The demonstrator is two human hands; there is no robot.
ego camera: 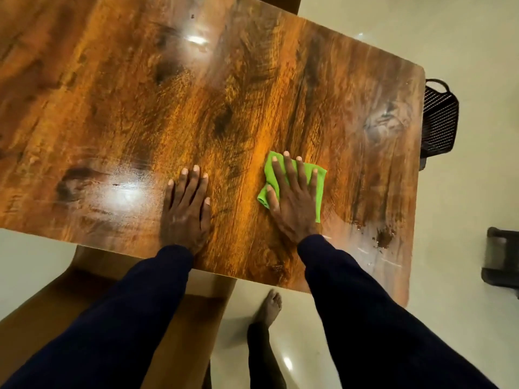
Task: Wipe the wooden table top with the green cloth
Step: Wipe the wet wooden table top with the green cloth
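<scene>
The glossy wooden table top [196,102] fills most of the head view. A folded green cloth [316,189] lies flat on it near the front edge, right of centre. My right hand [292,200] presses flat on the cloth with fingers spread, covering its middle. My left hand [186,206] rests palm down on the bare wood to the left of the cloth, fingers together, holding nothing. Both arms wear dark blue sleeves. A dark smear with wet spots [383,237] marks the wood near the table's front right corner.
A black mesh basket [439,122] stands on the pale floor just past the table's right edge. A dark object [500,259] sits at the right border. A wooden bench or chair [70,299] is below the table's front edge at left. My bare foot [271,304] is on the floor.
</scene>
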